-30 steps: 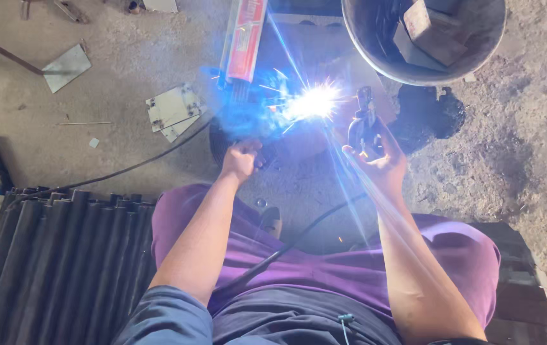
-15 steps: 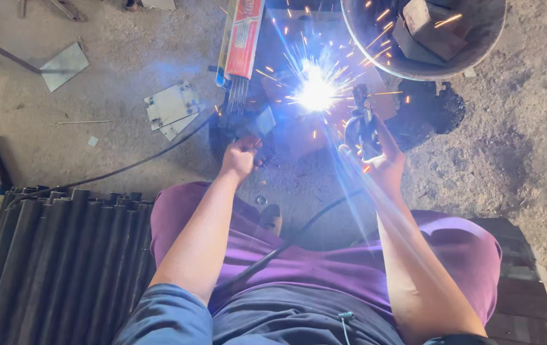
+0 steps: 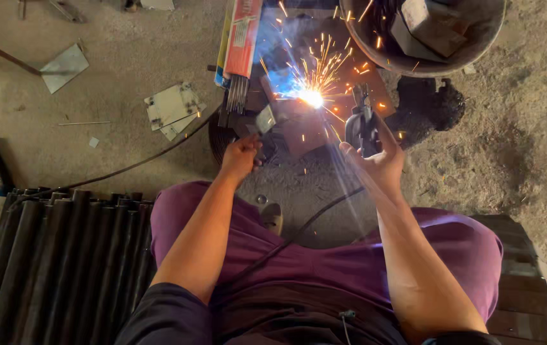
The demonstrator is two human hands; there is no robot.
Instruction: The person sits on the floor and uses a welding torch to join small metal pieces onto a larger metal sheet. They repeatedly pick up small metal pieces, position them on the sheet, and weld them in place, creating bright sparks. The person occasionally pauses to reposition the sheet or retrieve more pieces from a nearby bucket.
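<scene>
Orange sparks [image 3: 315,76] spray less widely now; right hand [image 3: 376,160] seemingly unmoved.

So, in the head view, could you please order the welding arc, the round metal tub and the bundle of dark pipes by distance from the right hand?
1. Welding arc, just up-left of the right hand.
2. Round metal tub, upper right.
3. Bundle of dark pipes, far lower left.

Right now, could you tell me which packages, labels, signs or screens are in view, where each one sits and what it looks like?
Packet of welding rods: on the ground at the top centre, left of the sparks; long and flat, red and white with a yellow edge, grey rods sticking out of its near end.
No signs or screens are in view.
</scene>
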